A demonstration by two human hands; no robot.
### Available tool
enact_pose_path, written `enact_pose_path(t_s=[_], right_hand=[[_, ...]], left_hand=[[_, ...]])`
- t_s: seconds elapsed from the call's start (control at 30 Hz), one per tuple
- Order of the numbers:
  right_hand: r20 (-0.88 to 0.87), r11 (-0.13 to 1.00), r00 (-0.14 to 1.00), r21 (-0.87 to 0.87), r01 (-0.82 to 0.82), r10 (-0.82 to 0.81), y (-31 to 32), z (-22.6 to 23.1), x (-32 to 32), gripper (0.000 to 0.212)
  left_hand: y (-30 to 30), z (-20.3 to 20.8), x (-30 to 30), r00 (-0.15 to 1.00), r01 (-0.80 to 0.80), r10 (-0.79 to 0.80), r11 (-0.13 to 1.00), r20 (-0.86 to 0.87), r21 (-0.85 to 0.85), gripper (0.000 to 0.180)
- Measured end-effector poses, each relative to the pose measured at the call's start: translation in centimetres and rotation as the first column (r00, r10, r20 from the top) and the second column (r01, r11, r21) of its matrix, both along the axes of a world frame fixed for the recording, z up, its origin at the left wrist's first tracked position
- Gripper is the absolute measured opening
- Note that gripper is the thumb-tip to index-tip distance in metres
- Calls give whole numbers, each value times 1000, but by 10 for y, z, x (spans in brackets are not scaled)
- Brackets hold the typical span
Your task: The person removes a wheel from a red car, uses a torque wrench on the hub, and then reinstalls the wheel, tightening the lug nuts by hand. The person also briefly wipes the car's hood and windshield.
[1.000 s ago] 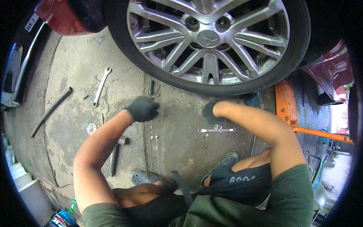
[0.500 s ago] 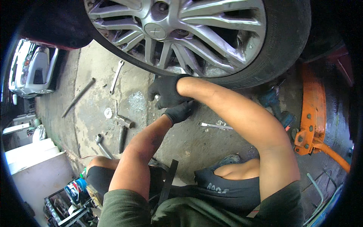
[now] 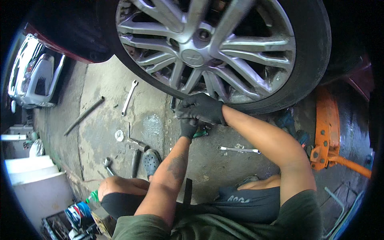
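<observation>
A silver multi-spoke wheel (image 3: 192,58) with a black tire (image 3: 310,76) fills the top. Just below the tire's lower edge, my gloved right hand (image 3: 203,109) has its fingers curled together. My left hand (image 3: 188,127), also in a black glove, is closed directly under it, and the two touch. What they hold, if anything, is hidden by the gloves. Next to my left hand shows a small green object (image 3: 203,132), too covered to name. A short dark rod-like piece (image 3: 173,103) stands left of my right hand, by the tire.
On the concrete lie a combination wrench (image 3: 129,98), a metal pipe (image 3: 84,116), a hammer (image 3: 138,145), a socket wrench (image 3: 108,164) and another wrench (image 3: 239,149). An orange jack (image 3: 327,132) stands right of the tire. A clogged foot (image 3: 151,163) is near my left forearm.
My left hand has come from beneath my right wrist up to my right fingers. The view has shifted, so the wheel sits lower and further right. The clog has come into sight.
</observation>
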State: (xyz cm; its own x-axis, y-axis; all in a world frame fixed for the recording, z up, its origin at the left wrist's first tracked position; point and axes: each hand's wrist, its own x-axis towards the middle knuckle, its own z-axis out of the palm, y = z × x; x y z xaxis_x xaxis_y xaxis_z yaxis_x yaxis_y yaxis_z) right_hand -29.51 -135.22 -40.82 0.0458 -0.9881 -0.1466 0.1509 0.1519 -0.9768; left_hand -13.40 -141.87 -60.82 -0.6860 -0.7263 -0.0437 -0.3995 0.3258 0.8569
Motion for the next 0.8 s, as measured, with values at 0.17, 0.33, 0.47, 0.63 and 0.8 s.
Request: enact_pose_path(t_s=[0.17,0.33,0.47,0.63,0.8], right_hand=[[-166,982,971,56,182,-171,5,-1,-1,23],[-583,666,325,-609,431,-744,-1,66,21,20],[-535,466,-166,-823,325,-829,-1,109,1,25],[-521,380,-419,-845,377,-744,-16,113,-7,26],[-516,325,-593,-854,405,-618,-26,111,-2,23]], left_hand=[[40,45,-22,872,200,-122,973,473,-117,38],[84,25,13,926,120,-52,980,373,-161,35],[79,37,19,955,66,-97,991,281,117,39],[82,63,6,955,-73,92,994,282,-76,48],[81,96,-56,882,-144,406,716,-239,683,55]])
